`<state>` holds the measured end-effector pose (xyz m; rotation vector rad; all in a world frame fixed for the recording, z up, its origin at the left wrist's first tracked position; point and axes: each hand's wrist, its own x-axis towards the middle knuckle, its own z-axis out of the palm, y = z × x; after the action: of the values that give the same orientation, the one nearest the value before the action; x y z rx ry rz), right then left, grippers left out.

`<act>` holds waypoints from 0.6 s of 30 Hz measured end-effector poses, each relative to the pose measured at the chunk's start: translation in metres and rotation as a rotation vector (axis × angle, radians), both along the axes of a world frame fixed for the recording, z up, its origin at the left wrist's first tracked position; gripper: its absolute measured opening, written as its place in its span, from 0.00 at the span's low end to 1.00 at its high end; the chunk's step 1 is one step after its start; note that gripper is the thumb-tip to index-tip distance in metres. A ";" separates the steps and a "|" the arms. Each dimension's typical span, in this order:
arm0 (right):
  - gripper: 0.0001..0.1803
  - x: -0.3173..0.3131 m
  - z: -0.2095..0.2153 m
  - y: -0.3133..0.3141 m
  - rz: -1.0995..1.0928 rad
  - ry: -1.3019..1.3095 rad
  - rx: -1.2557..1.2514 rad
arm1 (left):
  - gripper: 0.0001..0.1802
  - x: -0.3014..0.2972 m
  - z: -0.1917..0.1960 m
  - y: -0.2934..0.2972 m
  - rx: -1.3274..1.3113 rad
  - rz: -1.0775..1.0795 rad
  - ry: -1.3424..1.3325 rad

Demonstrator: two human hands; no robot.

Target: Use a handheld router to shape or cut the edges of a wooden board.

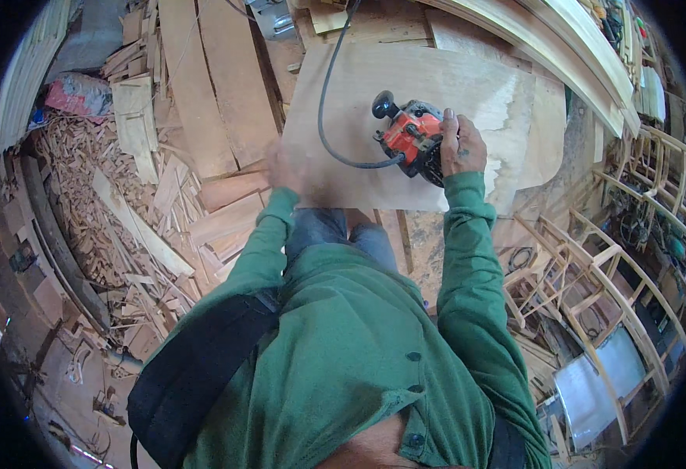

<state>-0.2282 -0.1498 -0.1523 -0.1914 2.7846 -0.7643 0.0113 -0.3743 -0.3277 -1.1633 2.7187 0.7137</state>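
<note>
The right hand [460,144] is wrapped over the far side of an orange and black handheld router [413,139], fingers closed on its body, presumably to keep the tool pressed flat to the work. The router stands on a pale plywood sheet [405,86] that spreads out beneath and beyond the grip. From the tool's near side a black power cord [326,102] loops away across the sheet and off toward the top of the view. A round black knob juts from the router on the side opposite the gripping hand. The left hand [287,166], well apart from the router at the sheet's near edge, is blurred; whether its fingers are spread or curled cannot be told. It seems to steady the panel. The router's base and bit are hidden under its housing. Wood offcuts [136,195] lie heaped beyond the left hand.
</note>
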 end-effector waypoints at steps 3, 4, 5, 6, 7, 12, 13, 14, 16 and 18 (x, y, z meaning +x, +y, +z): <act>0.24 0.000 0.007 -0.005 0.029 0.019 -0.025 | 0.48 0.050 -0.066 -0.056 0.353 0.315 -0.204; 0.24 -0.001 0.009 -0.009 0.049 0.036 -0.034 | 0.54 0.067 -0.092 -0.070 0.724 0.434 -0.209; 0.24 0.000 0.007 -0.005 0.036 0.036 -0.020 | 0.54 0.065 -0.096 -0.067 0.736 0.420 -0.216; 0.23 0.000 0.009 -0.003 0.040 0.033 -0.046 | 0.55 0.061 -0.092 -0.068 0.799 0.411 -0.196; 0.22 0.000 0.010 -0.001 0.044 0.031 -0.073 | 0.55 0.056 -0.088 -0.068 0.863 0.402 -0.177; 0.15 0.012 0.015 0.024 -0.155 0.253 -0.428 | 0.56 0.093 -0.137 -0.080 0.639 0.484 -0.173; 0.15 0.018 -0.001 0.055 -0.255 0.218 -0.463 | 0.55 0.092 -0.136 -0.076 0.612 0.484 -0.181; 0.15 0.031 -0.026 0.096 -0.369 0.191 -0.481 | 0.55 0.079 -0.125 -0.067 0.624 0.465 -0.187; 0.23 0.074 -0.081 0.199 -0.684 0.074 -0.211 | 0.56 0.038 -0.074 -0.052 0.646 0.411 -0.312; 0.30 0.111 -0.130 0.263 -0.852 -0.182 -0.037 | 0.49 0.074 -0.114 -0.070 0.745 0.421 -0.117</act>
<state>-0.1170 0.1132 -0.2820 1.0590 2.6122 -0.9283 0.0853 -0.4445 -0.4413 -1.4767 1.8179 1.4746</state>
